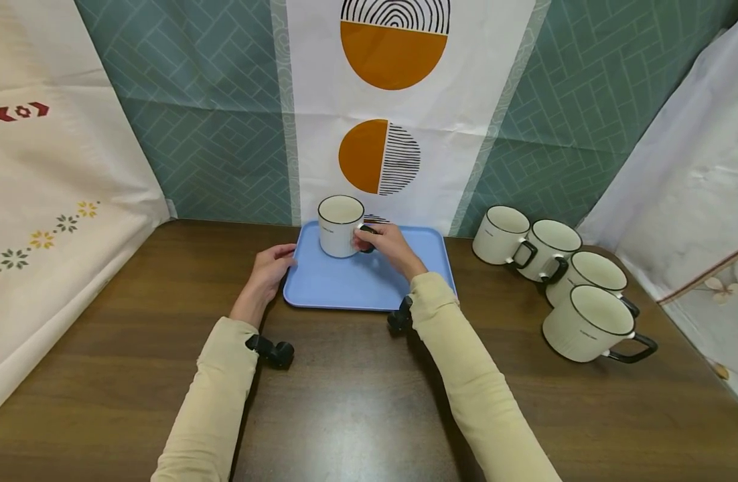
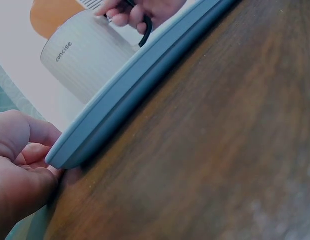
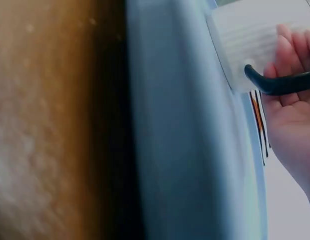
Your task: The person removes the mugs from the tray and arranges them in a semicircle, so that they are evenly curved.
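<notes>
A white enamel mug [image 1: 340, 227] with a dark rim and black handle stands upright on a blue tray [image 1: 345, 284], toward its back left. My right hand [image 1: 388, 246] holds this mug by its handle, with fingers curled through it, as the right wrist view shows. My left hand [image 1: 271, 268] grips the tray's left edge; in the left wrist view its fingers [image 2: 42, 132] meet the rim at the corner. The word "concise" is printed on the mug's side. Some of the left fingertips are hidden by the tray.
Several matching white mugs [image 1: 588, 325] stand close together in a slanting row on the right of the brown wooden table [image 1: 333, 415], handles toward the right front. Behind the tray hangs a patterned cloth [image 1: 224, 134]; pale cloths [image 1: 49, 221] bound both sides.
</notes>
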Demonstrator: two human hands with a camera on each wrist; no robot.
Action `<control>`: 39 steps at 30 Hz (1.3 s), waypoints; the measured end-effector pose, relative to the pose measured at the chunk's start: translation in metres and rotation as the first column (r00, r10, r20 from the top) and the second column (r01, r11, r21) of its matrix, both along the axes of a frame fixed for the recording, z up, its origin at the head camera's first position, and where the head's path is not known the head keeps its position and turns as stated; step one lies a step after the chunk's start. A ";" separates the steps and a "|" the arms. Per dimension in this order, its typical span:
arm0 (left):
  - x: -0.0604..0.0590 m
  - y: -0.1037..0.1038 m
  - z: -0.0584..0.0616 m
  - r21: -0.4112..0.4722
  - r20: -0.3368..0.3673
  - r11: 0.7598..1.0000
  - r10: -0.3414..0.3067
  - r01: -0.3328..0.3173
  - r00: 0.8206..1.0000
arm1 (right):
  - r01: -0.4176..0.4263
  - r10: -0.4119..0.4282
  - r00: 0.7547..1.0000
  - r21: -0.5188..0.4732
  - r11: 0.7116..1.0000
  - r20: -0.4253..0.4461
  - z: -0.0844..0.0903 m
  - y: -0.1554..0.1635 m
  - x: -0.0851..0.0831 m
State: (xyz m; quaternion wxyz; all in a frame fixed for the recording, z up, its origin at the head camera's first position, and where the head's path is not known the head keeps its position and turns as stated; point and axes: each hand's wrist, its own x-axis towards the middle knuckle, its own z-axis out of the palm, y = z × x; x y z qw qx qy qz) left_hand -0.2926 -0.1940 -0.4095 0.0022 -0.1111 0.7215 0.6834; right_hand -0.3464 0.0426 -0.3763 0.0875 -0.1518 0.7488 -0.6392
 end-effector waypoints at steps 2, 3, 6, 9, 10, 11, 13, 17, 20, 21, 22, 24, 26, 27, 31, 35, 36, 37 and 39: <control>0.001 0.000 0.000 0.002 0.000 1.000 0.002 -0.002 1.000 | -0.025 0.025 0.999 0.018 1.000 -0.020 -0.001 -0.001 0.000; 0.001 0.001 0.000 0.006 0.003 1.000 0.003 -0.003 1.000 | -0.033 0.033 0.999 0.024 0.999 -0.026 -0.001 -0.001 0.000; 0.001 0.002 0.000 0.013 0.008 1.000 0.004 -0.004 1.000 | -0.033 0.034 0.999 0.034 0.999 -0.043 -0.002 -0.004 0.001; 0.001 0.001 0.001 0.014 0.008 1.000 0.006 -0.006 1.000 | -0.008 0.008 1.000 0.021 1.000 -0.028 -0.001 -0.006 0.002; 0.001 0.001 0.001 0.013 0.005 1.000 0.004 -0.005 1.000 | 0.000 0.000 1.000 0.010 1.000 -0.021 0.000 -0.006 0.002; 0.001 0.001 0.002 0.013 0.005 1.000 0.006 -0.006 1.000 | 0.002 -0.002 1.000 -0.003 1.000 -0.013 0.000 -0.006 0.003; 0.000 0.000 0.002 0.008 0.004 1.000 0.005 -0.005 1.000 | 0.001 -0.001 1.000 -0.021 1.000 -0.006 0.001 -0.006 0.003; 0.000 0.000 0.003 0.003 0.007 1.000 0.006 -0.006 1.000 | 0.002 -0.003 1.000 -0.040 0.999 -0.008 0.005 -0.006 0.006; 0.001 0.000 0.001 0.003 0.004 1.000 0.003 -0.003 1.000 | 0.037 -0.037 0.999 -0.044 0.998 -0.012 0.009 -0.007 0.010; 0.001 0.000 0.001 0.006 0.002 1.000 0.002 -0.002 1.000 | 0.049 -0.050 0.999 -0.050 0.998 -0.009 0.010 -0.007 0.012; 0.001 0.000 0.000 0.006 0.002 1.000 0.002 -0.002 1.000 | 0.064 -0.064 0.998 -0.055 0.996 -0.004 0.011 -0.007 0.013; 0.001 -0.001 -0.001 0.005 0.001 1.000 0.004 -0.004 1.000 | 0.094 -0.094 0.996 -0.069 0.993 0.008 0.012 -0.007 0.017; 0.002 0.000 -0.002 0.008 0.007 1.000 0.006 -0.006 1.000 | 0.122 -0.120 0.992 -0.095 0.988 0.028 0.011 -0.005 0.021; 0.003 0.000 -0.003 0.008 0.010 1.000 0.006 -0.006 1.000 | 0.135 -0.131 0.991 -0.115 0.984 0.039 0.011 -0.003 0.022; 0.001 0.001 -0.001 0.000 -0.003 1.000 -0.015 0.015 1.000 | 0.200 -0.189 0.980 -0.233 0.952 0.068 0.014 0.009 0.032; -0.001 0.001 0.002 0.003 -0.016 1.000 -0.010 0.010 1.000 | 0.232 -0.219 0.973 -0.319 0.919 0.076 0.026 0.028 0.046; -0.001 0.001 0.002 0.006 -0.011 1.000 -0.006 0.006 1.000 | 0.236 -0.222 0.972 -0.332 0.913 0.080 0.029 0.033 0.050; -0.001 0.000 0.001 0.009 -0.006 1.000 -0.002 0.002 1.000 | 0.241 -0.226 0.970 -0.342 0.908 0.085 0.031 0.037 0.054; -0.001 0.000 0.000 0.007 -0.001 1.000 -0.008 0.008 1.000 | 0.234 -0.220 0.972 -0.355 0.905 0.080 0.036 0.046 0.063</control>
